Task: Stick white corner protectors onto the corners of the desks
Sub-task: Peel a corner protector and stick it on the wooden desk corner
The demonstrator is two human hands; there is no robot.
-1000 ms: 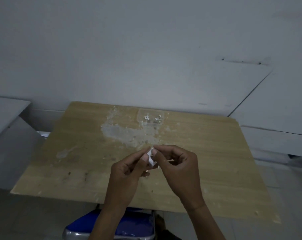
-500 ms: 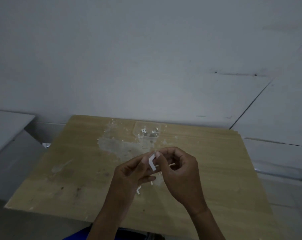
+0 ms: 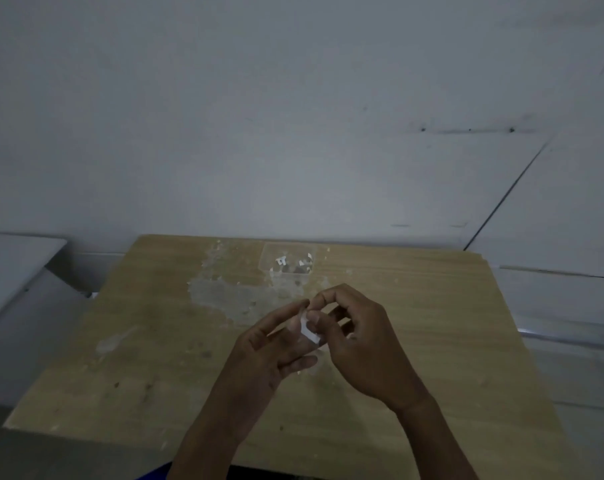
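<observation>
A small clear plastic rectangular container (image 3: 286,261) sits near the far edge of the light wooden desk top (image 3: 415,323), and inside it lie several small white corner protector pieces (image 3: 280,260), loose on its bottom; how many cannot be told. Just in front of the container the wood carries a pale, flaky patch of dried residue (image 3: 221,292), with small white scraps scattered round it. Above the middle of the desk the two hands meet. The right hand (image 3: 359,344) has its fingers curled, with thumb and forefinger pinching a small bent white corner protector (image 3: 307,332) at its upper end. The left hand (image 3: 269,344) lies beside it with fingers loosely extended, its fingertips touching the same white piece from the left; whether it truly grips the piece cannot be told. The protector is held off the desk surface, between the fingertips of both hands. A grey wall (image 3: 293,116) rises behind the desk.
</observation>
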